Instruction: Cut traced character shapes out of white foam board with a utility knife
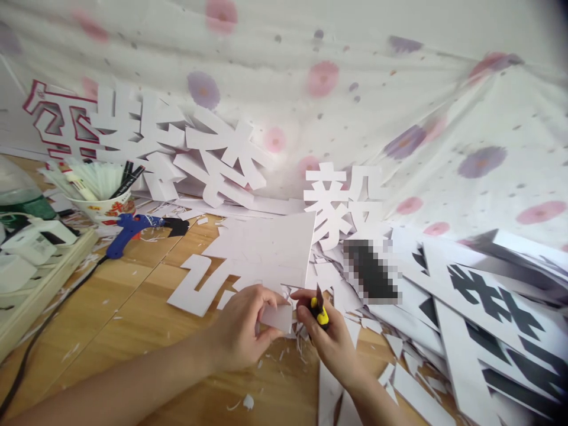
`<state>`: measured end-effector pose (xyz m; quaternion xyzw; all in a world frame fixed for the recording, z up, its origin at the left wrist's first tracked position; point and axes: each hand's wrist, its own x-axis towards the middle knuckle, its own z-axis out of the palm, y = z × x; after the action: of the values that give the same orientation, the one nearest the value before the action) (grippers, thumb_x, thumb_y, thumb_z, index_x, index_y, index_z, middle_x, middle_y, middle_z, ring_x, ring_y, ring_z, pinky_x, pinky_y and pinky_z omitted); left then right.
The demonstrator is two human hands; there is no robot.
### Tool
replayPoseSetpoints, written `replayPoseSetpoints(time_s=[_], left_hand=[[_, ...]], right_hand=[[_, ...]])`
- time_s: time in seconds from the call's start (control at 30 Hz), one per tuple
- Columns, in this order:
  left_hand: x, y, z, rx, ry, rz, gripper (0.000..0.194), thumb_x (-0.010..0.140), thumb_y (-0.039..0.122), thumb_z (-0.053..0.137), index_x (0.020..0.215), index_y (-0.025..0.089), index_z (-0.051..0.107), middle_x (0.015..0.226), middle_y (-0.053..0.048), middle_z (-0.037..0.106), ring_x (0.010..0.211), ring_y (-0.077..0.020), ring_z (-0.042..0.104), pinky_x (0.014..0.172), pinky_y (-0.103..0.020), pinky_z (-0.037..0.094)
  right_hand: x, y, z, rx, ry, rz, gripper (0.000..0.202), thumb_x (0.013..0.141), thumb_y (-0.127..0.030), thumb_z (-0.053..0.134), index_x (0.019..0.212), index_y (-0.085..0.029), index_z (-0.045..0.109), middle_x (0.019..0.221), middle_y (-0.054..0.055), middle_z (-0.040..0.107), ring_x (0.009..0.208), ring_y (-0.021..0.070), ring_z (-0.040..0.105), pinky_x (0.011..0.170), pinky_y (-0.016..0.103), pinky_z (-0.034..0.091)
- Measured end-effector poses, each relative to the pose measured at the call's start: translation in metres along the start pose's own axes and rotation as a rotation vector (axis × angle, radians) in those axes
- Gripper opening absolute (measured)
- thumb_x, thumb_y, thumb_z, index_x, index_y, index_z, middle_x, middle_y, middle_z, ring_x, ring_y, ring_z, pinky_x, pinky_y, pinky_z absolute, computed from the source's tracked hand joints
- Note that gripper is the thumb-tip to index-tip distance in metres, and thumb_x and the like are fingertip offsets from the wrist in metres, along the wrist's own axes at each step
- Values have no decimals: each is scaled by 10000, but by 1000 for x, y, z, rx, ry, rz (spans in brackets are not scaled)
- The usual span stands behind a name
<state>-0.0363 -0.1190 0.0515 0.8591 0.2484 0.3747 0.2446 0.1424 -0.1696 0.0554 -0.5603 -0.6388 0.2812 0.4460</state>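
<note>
My left hand (246, 322) pinches a small white foam board piece (277, 318) between thumb and fingers, just above the table. Close by on its right, my right hand (326, 331) is closed around a yellow and black utility knife (319, 312), its blade pointing up. The right fingertips are near the piece's edge; whether they touch it I cannot tell. Behind both hands lies a larger white board (270, 242). A cut-out white character part (195, 287) rests on the table left of it.
A blue glue gun (128, 234) with a black cord lies at left, beside a bowl (104, 207) of glue sticks and markers. A power strip (57, 275) holds chargers. White cut-out characters (222, 154) lean at the back. Cut boards (465, 355) and scraps pile up at right.
</note>
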Motion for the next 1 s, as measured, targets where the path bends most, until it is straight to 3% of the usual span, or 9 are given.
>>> replayPoseSetpoints(time_s=[0.17, 0.3, 0.5, 0.7, 0.83, 1.0], left_hand=[[-2, 0, 3, 15, -30, 8, 357, 700, 121, 587, 925, 232, 334, 977, -36, 606, 739, -159, 533, 674, -310, 416], [-2, 1, 3, 15, -12, 17, 344, 704, 114, 584, 914, 228, 336, 971, -44, 613, 786, -174, 548, 684, -322, 421], [1, 0, 0, -7, 24, -44, 319, 712, 157, 605, 900, 227, 357, 976, -41, 623, 659, -131, 516, 626, -284, 427], [1, 3, -2, -41, 63, -6, 324, 703, 134, 597, 868, 228, 335, 962, -33, 627, 559, -101, 417, 579, -254, 407], [-1, 4, -3, -100, 92, 96, 329, 705, 118, 584, 885, 228, 332, 970, -48, 620, 596, -117, 439, 608, -272, 398], [-1, 5, -3, -155, 104, 154, 320, 712, 118, 575, 889, 222, 330, 954, -67, 623, 610, -124, 454, 592, -272, 380]], right_hand=[[4, -2, 5, 3, 2, 5, 171, 841, -321, 447, 727, -199, 487, 607, -32, 490, 551, 97, 441, 519, 197, 369], [4, 1, 6, -92, 74, -19, 166, 838, -318, 441, 722, -201, 461, 595, -38, 466, 526, 95, 415, 497, 200, 356], [-1, 13, 3, -199, 181, -1, 212, 831, -356, 452, 679, -217, 403, 533, -54, 432, 468, 97, 403, 462, 207, 335], [-5, 17, -3, -457, 105, -109, 122, 767, -284, 488, 700, -216, 412, 582, -31, 473, 524, 119, 437, 486, 217, 320], [-3, 11, 2, -494, 43, -226, 51, 679, -169, 454, 693, -208, 424, 594, -21, 494, 539, 123, 449, 492, 218, 303], [0, 5, 11, -468, 32, -365, 71, 617, -146, 403, 635, -212, 383, 564, -21, 465, 520, 121, 427, 479, 220, 285]])
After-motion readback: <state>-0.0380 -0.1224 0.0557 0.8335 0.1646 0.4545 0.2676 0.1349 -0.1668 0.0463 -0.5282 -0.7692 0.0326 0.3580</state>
